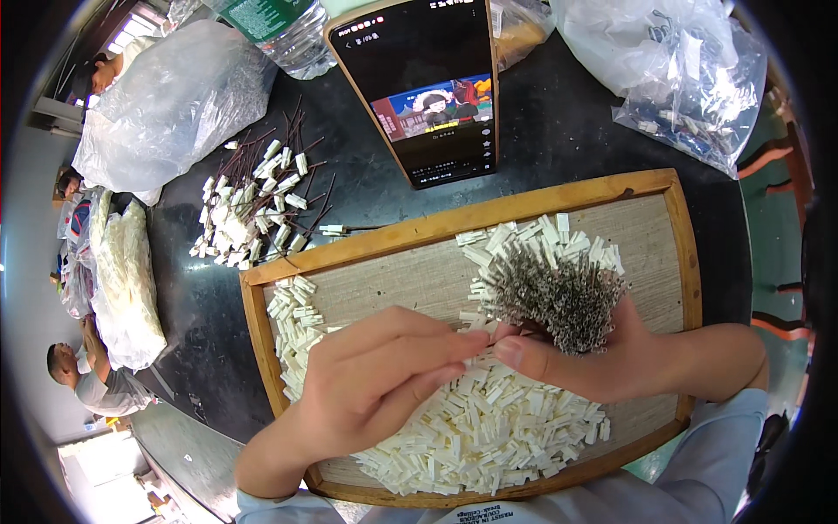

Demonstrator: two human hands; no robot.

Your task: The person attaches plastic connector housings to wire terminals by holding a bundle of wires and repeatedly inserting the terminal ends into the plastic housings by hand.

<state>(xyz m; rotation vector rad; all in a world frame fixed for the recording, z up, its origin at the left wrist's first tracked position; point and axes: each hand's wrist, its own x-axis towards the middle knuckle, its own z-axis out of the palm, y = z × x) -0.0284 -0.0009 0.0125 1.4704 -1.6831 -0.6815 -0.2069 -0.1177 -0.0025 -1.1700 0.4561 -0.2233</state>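
Observation:
A thick bundle of thin wires with crimped metal terminals (559,297) fans out from my right hand (611,358), which is closed round it. The thumb and forefinger of that hand meet my left fingertips above the tray. My left hand (375,375) is closed in a pinch; whatever sits between its fingertips is too small and covered to make out. Beneath both hands, a wood-framed tray (384,271) holds a large heap of small white plastic connector housings (489,428). More housings lie along its left side and behind the wire bundle.
Beyond the tray, a pile of white connectors on dark wires (253,205) lies on the black table (559,131). A phone (428,96) stands upright, showing a cartoon. Around it are a water bottle (284,35) and plastic bags (179,105). People sit at the far left.

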